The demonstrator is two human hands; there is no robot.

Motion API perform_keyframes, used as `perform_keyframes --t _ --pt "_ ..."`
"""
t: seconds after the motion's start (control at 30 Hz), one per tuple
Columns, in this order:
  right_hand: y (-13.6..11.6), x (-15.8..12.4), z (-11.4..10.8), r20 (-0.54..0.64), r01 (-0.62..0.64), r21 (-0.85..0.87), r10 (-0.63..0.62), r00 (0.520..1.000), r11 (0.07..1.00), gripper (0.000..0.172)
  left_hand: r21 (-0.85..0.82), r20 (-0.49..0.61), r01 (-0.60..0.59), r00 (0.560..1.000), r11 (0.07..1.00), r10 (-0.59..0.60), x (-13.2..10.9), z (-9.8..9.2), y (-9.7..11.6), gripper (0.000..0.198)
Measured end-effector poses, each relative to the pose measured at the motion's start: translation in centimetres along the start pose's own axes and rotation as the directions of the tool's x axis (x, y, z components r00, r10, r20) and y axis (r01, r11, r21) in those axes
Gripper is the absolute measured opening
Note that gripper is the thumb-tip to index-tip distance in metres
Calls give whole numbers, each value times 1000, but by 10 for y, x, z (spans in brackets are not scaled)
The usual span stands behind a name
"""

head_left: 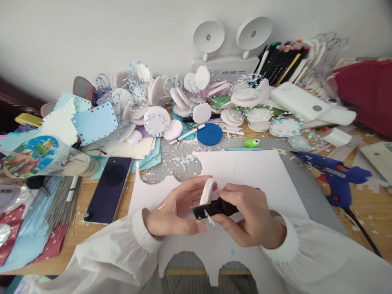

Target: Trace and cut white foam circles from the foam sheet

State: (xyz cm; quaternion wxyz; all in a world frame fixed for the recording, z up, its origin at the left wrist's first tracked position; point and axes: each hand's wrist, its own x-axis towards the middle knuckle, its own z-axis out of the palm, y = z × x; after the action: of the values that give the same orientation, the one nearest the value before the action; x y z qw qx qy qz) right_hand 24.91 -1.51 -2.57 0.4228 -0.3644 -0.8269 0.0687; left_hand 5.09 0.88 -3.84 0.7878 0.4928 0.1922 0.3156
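Observation:
My left hand [179,208] grips a white foam disc [207,191] standing on edge, its fingers behind it and the thumb stretched out below. In my right hand [245,208] is a black utility knife [225,207], its wide dark blade lying against the disc's near side. White shavings cling to the blade close to the left thumb. Both hands are just above a large white foam sheet [254,167] with round bites cut from its edges. A small white scrap sticks to the back of my left hand.
Several white foam discs [202,113] crowd the back, near a blue round lid [210,134] and a two-headed lamp [225,63]. A blue glue gun [337,173] with its cord lies right. Left are a phone [108,190], wire stems [63,208] and a clear cup [33,157].

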Motion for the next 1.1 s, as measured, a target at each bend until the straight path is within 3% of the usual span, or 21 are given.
perform_keyframes --t 0.63,0.87,1.1 --pt "-1 0 2 13 23 13 -23 1000 1000 22 -75 81 -9 997 997 15 0 1 2 76" --pt "2 -1 2 -18 -16 -31 15 1000 999 20 -90 41 -15 999 996 18 1 1 6 71" --pt "-3 0 2 6 33 -55 -33 999 998 23 -19 41 -33 999 999 34 -3 -1 -3 80"
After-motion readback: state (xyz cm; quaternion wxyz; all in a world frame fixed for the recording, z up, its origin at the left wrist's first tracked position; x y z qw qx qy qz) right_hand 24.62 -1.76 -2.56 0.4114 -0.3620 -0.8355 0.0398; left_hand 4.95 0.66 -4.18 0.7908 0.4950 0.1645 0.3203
